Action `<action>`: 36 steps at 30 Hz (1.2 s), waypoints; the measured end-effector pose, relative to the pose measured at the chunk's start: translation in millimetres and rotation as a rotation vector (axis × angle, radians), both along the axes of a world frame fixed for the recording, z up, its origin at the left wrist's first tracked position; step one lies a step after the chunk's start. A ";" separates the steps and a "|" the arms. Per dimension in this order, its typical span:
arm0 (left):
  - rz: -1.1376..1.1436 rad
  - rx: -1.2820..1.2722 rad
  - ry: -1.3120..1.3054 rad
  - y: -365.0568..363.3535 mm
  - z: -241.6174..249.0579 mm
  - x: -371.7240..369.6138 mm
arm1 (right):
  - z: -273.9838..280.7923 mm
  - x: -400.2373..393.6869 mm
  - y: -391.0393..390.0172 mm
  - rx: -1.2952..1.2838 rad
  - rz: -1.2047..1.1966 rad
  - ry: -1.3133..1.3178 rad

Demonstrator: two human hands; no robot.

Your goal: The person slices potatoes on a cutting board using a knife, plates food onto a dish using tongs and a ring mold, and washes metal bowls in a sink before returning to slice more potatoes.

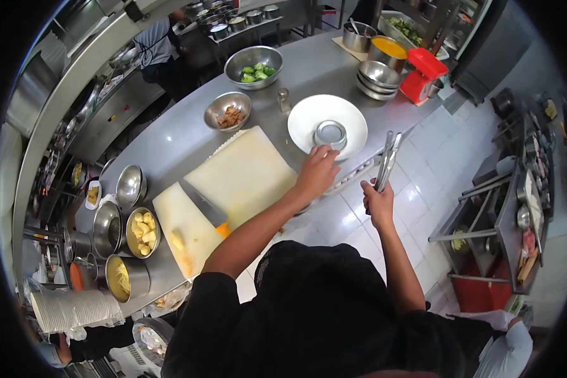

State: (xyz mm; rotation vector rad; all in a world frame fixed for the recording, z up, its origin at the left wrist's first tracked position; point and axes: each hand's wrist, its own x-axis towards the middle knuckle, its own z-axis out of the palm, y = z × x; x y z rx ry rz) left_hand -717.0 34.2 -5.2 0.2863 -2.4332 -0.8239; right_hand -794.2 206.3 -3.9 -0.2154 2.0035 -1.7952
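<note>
My right hand (378, 200) is wrapped round the lower end of a pair of metal tongs (390, 160), whose arms point up past the table's near edge. My left hand (320, 167) reaches over the near rim of a wide white plate (302, 120), fingers slightly apart and bent. Its fingertips are right at the near side of a small round metal dish (331, 133) in the plate's middle. Left of the plate lies a large pale cutting board (239, 167). A glass shaker (284, 99) stands just behind the plate.
Behind are bowls of broccoli (258, 71) and browned meat (231, 117). A red scale (420, 75) and stacked metal bowls (378, 79) stand at right. At left are a second board (186, 227), peeled potatoes (143, 233) and a shredded-food pot (123, 277). Another person (160, 50) stands beyond the table.
</note>
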 end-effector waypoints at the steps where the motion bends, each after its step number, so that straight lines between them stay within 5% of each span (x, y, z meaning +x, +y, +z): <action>1: 0.008 -0.077 -0.026 -9.1 -10.0 -9.5 | -8.2 -9.2 -10.4 -0.022 0.007 -0.010; 9: 0.033 -0.265 -0.218 -47.2 -35.7 -62.7 | -56.5 -88.2 -79.3 -0.116 0.128 -0.112; 24: 0.306 -0.282 -0.455 -63.9 -25.1 -146.4 | -51.9 -179.8 -130.8 -0.096 0.229 -0.245; 32: 0.376 -0.283 -0.396 -59.4 -18.3 -150.5 | -46.2 -187.1 -118.8 -0.056 0.336 -0.222; 36: 0.463 -0.219 -0.216 -48.5 9.3 -136.9 | -30.8 -202.3 -103.9 0.018 0.444 0.051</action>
